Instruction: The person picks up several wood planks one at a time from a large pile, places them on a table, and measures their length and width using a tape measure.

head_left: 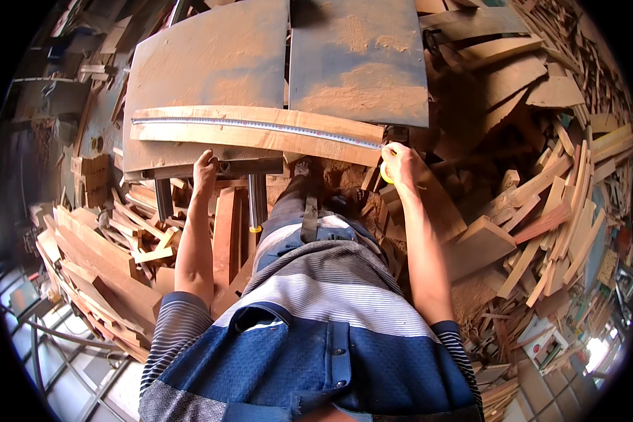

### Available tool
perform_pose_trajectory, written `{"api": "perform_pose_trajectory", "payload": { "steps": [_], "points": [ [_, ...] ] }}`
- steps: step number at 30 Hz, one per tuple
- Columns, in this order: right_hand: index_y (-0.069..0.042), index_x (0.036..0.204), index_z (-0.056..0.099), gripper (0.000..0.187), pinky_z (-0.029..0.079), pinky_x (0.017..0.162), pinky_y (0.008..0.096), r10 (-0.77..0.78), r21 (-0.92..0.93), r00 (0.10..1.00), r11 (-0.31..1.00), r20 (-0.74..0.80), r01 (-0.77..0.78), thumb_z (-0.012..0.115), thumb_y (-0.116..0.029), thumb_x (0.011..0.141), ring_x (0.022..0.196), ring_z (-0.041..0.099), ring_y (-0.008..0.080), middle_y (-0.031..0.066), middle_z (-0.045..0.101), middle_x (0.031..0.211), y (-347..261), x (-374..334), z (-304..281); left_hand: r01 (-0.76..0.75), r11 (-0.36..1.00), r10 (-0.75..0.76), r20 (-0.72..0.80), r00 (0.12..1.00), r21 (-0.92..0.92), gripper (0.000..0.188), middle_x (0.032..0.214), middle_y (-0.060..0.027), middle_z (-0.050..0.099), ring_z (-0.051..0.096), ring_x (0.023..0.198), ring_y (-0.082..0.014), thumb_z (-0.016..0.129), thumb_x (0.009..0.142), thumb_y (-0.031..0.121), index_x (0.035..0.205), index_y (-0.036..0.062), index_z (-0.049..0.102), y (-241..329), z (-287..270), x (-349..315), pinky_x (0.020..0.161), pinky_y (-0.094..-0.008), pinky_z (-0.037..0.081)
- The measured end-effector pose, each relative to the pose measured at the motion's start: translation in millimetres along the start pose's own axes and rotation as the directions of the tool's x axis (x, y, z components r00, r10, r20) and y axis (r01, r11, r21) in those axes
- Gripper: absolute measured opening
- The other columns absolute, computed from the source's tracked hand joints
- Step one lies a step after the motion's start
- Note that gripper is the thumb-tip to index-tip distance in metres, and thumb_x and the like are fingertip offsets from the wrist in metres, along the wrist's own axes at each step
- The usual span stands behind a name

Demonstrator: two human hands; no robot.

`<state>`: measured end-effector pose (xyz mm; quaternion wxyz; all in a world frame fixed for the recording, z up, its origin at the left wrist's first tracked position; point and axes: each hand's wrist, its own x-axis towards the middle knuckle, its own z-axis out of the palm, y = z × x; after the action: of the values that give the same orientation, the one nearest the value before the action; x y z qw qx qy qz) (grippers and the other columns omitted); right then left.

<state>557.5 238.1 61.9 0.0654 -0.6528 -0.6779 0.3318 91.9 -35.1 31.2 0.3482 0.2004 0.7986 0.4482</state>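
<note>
A pale wooden board lies across the front of a dusty metal machine table. Along its length stretches the white blade of a tape measure, from the left end to the right end. My right hand is closed round the tape measure's case at the board's right end; a bit of yellow shows under the fingers. My left hand is at the table's front edge, below the board and apart from the tape. Its fingers are curled together, and what they grip, if anything, is hidden.
Sawdust coats the table, which is split by a dark gap. Metal posts stand below its front edge. Wood offcuts pile up at left, and more strips and planks lean at right. Large curved sheets lie beyond.
</note>
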Motion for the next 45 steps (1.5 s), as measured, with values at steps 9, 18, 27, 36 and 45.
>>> {"api": "perform_pose_trajectory", "payload": {
  "steps": [9, 18, 27, 36, 45],
  "points": [
    [-0.016, 0.096, 0.077, 0.026, 0.054, 0.074, 0.0457, -0.057, -0.01, 0.998, 0.998, 0.012, 0.057, 0.066, -0.039, 0.09, 0.088, 0.072, 0.0366, 0.015, 0.074, 0.091, -16, -4, -11, -0.076, 0.997, 0.075, -0.042, 0.996, -0.015, 0.016, 0.089, 0.003, 0.054, 0.047, 0.082, -0.0075, 0.056, 0.096, 0.001, 0.11, -0.0003, 0.066, -10, -4, 2, 0.073, -0.0213, 0.041],
    [-0.014, 0.097, 0.077, 0.025, 0.052, 0.062, 0.0386, -0.05, -0.081, 0.986, 0.996, -0.159, 0.037, 0.068, -0.037, 0.09, 0.062, 0.07, 0.0231, 0.01, 0.07, 0.068, -17, -13, -2, 0.031, 0.999, -0.029, 0.069, 0.997, -0.02, 0.026, 0.098, -0.0005, 0.065, 0.056, 0.087, -0.0088, 0.064, 0.097, 0.006, 0.121, -0.0027, 0.066, -22, -8, 10, 0.076, -0.0232, 0.047],
    [-0.015, 0.098, 0.077, 0.028, 0.054, 0.071, 0.0419, 0.103, -0.115, 0.992, 0.987, -0.079, -0.112, 0.067, -0.039, 0.09, 0.08, 0.073, 0.0318, 0.0137, 0.074, 0.084, -43, -18, -5, 0.041, 0.986, -0.055, 0.087, 0.995, 0.164, 0.047, 0.133, -0.0183, 0.066, 0.064, 0.118, -0.0223, 0.067, 0.097, 0.011, 0.139, -0.007, 0.056, -9, -14, 11, 0.098, -0.0304, 0.051],
    [-0.009, 0.1, 0.076, 0.026, 0.054, 0.068, 0.0406, -0.072, -0.249, 0.989, 0.968, -0.129, 0.038, 0.066, -0.031, 0.092, 0.068, 0.072, 0.0254, 0.0161, 0.073, 0.082, -63, -36, -16, -0.039, 0.936, 0.02, 0.058, 0.998, 0.349, 0.032, 0.117, -0.0202, 0.072, 0.07, 0.108, -0.036, 0.067, 0.096, 0.014, 0.125, 0.002, 0.065, 30, -7, -1, 0.089, -0.0354, 0.054],
    [-0.006, 0.099, 0.077, 0.026, 0.056, 0.079, 0.033, -0.361, 0.273, 0.825, 0.926, 0.435, 0.261, 0.069, -0.027, 0.088, 0.085, 0.074, 0.0219, 0.012, 0.077, 0.09, -154, -87, -2, 0.138, 0.202, -0.279, 0.078, 0.957, -0.97, 0.051, 0.127, -0.0135, 0.063, 0.064, 0.115, -0.0263, 0.058, 0.103, 0.049, 0.126, 0.003, 0.054, 57, -41, 10, 0.095, -0.0382, 0.055]
  ]
}}
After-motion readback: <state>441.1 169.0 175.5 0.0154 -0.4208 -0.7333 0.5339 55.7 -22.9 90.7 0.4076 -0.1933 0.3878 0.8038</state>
